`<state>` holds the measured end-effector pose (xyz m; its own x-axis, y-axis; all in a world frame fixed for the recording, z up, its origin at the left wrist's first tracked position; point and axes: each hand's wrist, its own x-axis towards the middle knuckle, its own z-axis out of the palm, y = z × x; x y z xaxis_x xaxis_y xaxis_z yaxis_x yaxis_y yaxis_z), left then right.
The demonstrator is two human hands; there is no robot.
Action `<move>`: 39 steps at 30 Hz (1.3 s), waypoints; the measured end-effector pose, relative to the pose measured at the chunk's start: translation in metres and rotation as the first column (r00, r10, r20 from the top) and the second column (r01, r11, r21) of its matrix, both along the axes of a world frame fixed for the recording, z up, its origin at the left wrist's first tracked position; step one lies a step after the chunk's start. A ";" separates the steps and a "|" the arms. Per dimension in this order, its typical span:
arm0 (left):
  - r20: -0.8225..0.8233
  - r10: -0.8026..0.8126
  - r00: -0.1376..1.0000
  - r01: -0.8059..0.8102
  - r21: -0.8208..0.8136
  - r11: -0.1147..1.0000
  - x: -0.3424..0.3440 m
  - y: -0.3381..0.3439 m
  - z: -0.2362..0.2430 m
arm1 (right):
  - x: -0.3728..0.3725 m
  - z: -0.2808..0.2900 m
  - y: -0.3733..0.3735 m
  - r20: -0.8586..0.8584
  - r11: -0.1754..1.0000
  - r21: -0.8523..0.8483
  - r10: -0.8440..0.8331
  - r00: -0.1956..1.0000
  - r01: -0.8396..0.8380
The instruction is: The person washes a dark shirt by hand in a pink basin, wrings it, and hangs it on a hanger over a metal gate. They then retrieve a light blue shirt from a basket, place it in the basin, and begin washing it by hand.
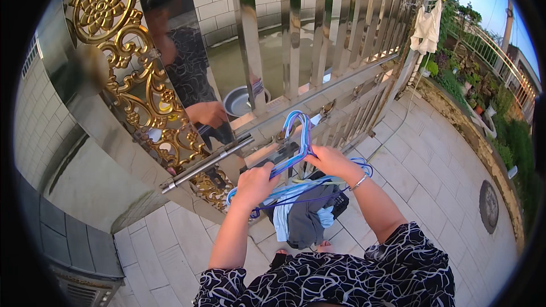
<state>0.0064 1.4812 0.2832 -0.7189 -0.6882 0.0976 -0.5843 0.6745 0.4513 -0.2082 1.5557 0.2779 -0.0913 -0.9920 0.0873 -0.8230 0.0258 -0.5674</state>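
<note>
Basically, blue-and-purple hanger bundle (290,162) spans between both hands: left hand (254,185) gripping its left side, right hand (331,161) closed near the hook necks. Hooks point toward metal gate (290,34); grey and light-blue clothes (305,222) below.

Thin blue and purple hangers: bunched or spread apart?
Bunched: the hangers have hooks clustered together; left hand and right hand grip the bundle.
</note>
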 end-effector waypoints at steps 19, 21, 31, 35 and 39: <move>-0.422 0.301 0.855 0.386 0.906 0.172 -0.059 0.020 -0.025 | -0.087 -0.005 -0.013 0.090 0.923 -0.179 0.359 0.929 -0.340; -0.497 0.351 0.794 0.493 0.863 0.107 -0.050 0.014 -0.027 | -0.074 0.000 -0.024 0.065 0.914 -0.241 0.349 0.935 -0.325; -0.591 0.479 0.649 0.580 0.792 0.190 -0.028 -0.035 -0.007 | -0.041 0.030 -0.078 -0.075 0.974 -0.217 0.055 0.996 -0.070; -0.744 0.399 0.536 0.752 0.635 0.175 -0.011 -0.041 0.009 | -0.029 0.040 -0.093 -0.108 0.986 -0.158 0.037 0.993 -0.054; -0.717 0.409 0.564 0.783 0.622 0.013 -0.015 -0.074 0.018 | -0.034 0.057 -0.109 -0.104 0.991 -0.121 0.044 0.994 -0.057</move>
